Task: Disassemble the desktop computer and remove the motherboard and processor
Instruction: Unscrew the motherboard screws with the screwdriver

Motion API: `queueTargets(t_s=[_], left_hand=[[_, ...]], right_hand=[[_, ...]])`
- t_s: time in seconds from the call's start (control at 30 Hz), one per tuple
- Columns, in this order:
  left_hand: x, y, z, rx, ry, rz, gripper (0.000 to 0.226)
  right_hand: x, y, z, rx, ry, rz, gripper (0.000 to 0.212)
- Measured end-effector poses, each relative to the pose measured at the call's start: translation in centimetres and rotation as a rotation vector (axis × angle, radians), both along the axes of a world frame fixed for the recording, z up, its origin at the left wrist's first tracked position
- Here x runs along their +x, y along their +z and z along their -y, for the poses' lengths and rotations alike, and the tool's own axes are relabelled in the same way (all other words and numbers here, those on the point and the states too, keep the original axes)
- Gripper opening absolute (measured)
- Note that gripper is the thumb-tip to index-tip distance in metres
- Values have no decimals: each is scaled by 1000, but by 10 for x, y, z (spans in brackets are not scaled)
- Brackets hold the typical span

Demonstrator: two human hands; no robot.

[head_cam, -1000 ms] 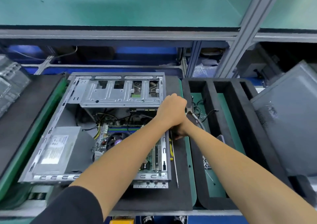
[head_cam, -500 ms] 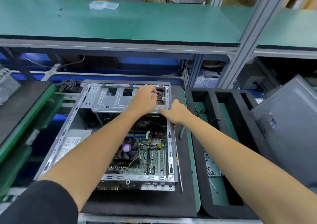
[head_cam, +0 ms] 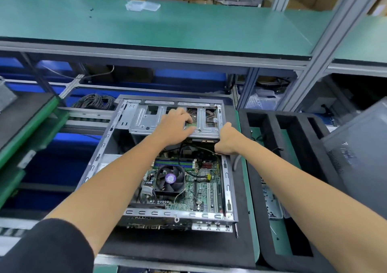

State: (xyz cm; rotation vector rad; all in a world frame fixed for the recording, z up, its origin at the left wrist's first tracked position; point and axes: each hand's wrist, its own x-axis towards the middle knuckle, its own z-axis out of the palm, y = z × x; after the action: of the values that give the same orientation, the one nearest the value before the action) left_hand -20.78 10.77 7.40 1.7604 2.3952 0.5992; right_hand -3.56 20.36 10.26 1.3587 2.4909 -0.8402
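An open desktop case (head_cam: 228, 180) lies on its side on a black mat. Inside it sits the green motherboard (head_cam: 207, 195) with a black cooler fan (head_cam: 170, 179) over the processor. A silver drive cage (head_cam: 146, 118) spans the case's far end. My left hand (head_cam: 174, 126) rests on top of the cage, fingers curled over an opening in it. My right hand (head_cam: 227, 140) grips the cage's right end at the case wall, fingers curled under and hidden.
A black foam tray (head_cam: 293, 126) with slots stands right of the case, with small screws (head_cam: 270, 201) in one slot. A grey side panel (head_cam: 360, 164) leans at far right. A green shelf (head_cam: 167, 28) overhangs at the back. A cable bundle (head_cam: 94, 101) lies behind the case.
Both hands moved from the case's right wall up to the drive cage. My left hand now lies on the cage and my right hand has closed on its right end.
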Motion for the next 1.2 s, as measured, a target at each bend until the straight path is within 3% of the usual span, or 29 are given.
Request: queueTargets(t_s=[0.1,0.57,0.77,0.9,1.03,1.2], left_hand=[[-7,-2,2,0,-12,0,29],[-58,-9,19,-41,96,-31,34],[-102,-5,45,41,289,-19,67],[-129,-7,60,-66,397,-51,84],[-150,-11,68,-146,469,-126,105],[-160,-21,69,-121,503,-154,112]], right_hand=[[-9,5,0,-15,3,41,53],[-64,10,-3,72,173,113,47],[-97,9,-7,90,196,105,45],[-120,7,-10,67,180,47,62],[-135,3,-12,90,214,67,66],[-142,-5,-17,147,252,103,59]])
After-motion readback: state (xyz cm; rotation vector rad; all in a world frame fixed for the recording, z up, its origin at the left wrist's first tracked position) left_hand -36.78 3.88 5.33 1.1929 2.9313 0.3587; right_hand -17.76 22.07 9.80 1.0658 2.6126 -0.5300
